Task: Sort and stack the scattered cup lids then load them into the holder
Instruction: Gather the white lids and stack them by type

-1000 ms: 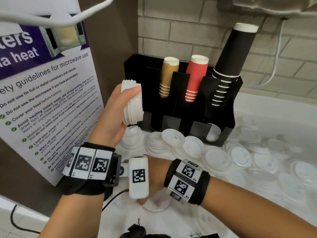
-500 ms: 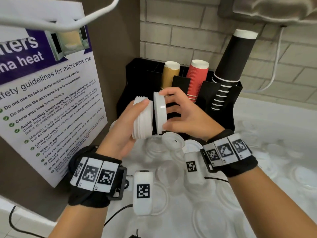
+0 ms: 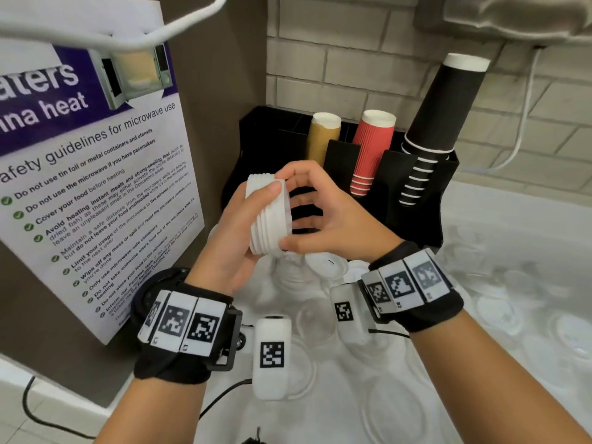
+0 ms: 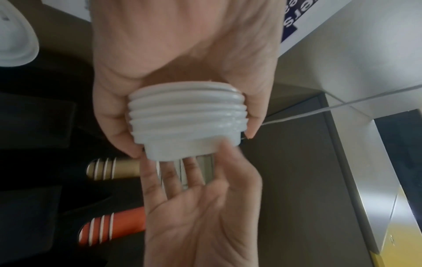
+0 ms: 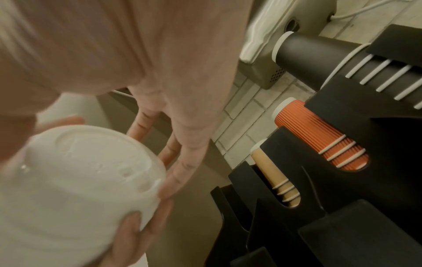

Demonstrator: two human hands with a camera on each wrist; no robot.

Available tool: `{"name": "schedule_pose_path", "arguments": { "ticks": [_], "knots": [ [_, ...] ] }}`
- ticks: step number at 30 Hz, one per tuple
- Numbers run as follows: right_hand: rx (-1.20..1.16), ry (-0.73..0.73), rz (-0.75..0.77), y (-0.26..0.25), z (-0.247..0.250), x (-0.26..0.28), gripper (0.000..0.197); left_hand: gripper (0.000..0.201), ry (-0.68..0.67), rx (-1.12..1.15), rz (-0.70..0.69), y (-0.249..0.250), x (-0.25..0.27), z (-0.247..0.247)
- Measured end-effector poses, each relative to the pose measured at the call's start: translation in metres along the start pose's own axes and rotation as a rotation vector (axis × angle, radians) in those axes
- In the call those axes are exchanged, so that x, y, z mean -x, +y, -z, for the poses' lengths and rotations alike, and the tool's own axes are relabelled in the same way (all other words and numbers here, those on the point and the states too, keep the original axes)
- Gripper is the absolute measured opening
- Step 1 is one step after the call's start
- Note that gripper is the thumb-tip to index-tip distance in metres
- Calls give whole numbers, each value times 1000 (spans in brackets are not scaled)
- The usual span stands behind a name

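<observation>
My left hand [image 3: 256, 216] grips a stack of several white cup lids [image 3: 272, 225] on its side, in front of the black holder [image 3: 416, 203]. The right hand [image 3: 290, 213] meets the stack's right end: index finger over the top rim, thumb under the bottom rim, the other fingers spread out behind. In the left wrist view the ribbed stack [image 4: 187, 119] sits between my thumb and fingers, with the right palm below it. The right wrist view shows the outermost lid's face [image 5: 75, 171]. Many loose lids [image 3: 323, 264] lie on the white counter below.
The holder carries gold cups [image 3: 323, 136], red cups [image 3: 371, 152] and a tall black cup stack [image 3: 445, 107]. A microwave safety poster [image 3: 96, 187] stands close on the left. More scattered lids [image 3: 499, 312] cover the counter to the right. A brick wall rises behind.
The right hand came up from the counter with one lid and brought it to the stack's end. That lid now sits against the stack; the left hand shifted slightly right.
</observation>
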State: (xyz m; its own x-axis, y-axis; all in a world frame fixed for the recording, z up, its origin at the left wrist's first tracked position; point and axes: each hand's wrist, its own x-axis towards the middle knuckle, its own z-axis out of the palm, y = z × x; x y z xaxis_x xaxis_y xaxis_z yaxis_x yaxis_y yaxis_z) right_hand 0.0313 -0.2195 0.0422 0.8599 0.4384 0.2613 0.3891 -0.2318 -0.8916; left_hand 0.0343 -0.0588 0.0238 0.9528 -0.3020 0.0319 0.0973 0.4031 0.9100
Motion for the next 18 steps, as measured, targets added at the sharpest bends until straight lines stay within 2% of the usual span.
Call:
{"name": "schedule_pose_path", "arguments": {
  "ticks": [2, 4, 5, 6, 8, 9, 10, 12, 15, 18],
  "knots": [
    [-73, 75, -65, 7, -1, -10, 55, 66, 72, 6, -46, 7, -2, 6],
    [-15, 149, -207, 18, -7, -24, 33, 53, 129, 34, -118, 16, -2, 14],
    [106, 112, -284, 25, -11, -32, 27, 44, 140, 48, -150, 20, -3, 18],
    [259, -7, -361, 31, -18, -38, 27, 36, 138, 57, -177, 23, -3, 21],
    [517, -278, -535, 42, -40, -46, 33, 25, 111, 67, -217, 28, -3, 25],
    [708, -399, -566, 45, -49, -50, 36, 24, 99, 70, -229, 30, -3, 26],
    [821, -456, -625, 49, -56, -53, 38, 26, 91, 73, -235, 30, -2, 27],
    [967, -497, -664, 57, -63, -57, 47, 26, 75, 77, -244, 31, -1, 28],
    [992, -512, -654, 61, -69, -59, 66, 22, 89, 84, -250, 30, 0, 31],
    [940, -490, -612, 67, -72, -65, 65, 29, 107, 84, -240, 31, 1, 33]
  ]
}}
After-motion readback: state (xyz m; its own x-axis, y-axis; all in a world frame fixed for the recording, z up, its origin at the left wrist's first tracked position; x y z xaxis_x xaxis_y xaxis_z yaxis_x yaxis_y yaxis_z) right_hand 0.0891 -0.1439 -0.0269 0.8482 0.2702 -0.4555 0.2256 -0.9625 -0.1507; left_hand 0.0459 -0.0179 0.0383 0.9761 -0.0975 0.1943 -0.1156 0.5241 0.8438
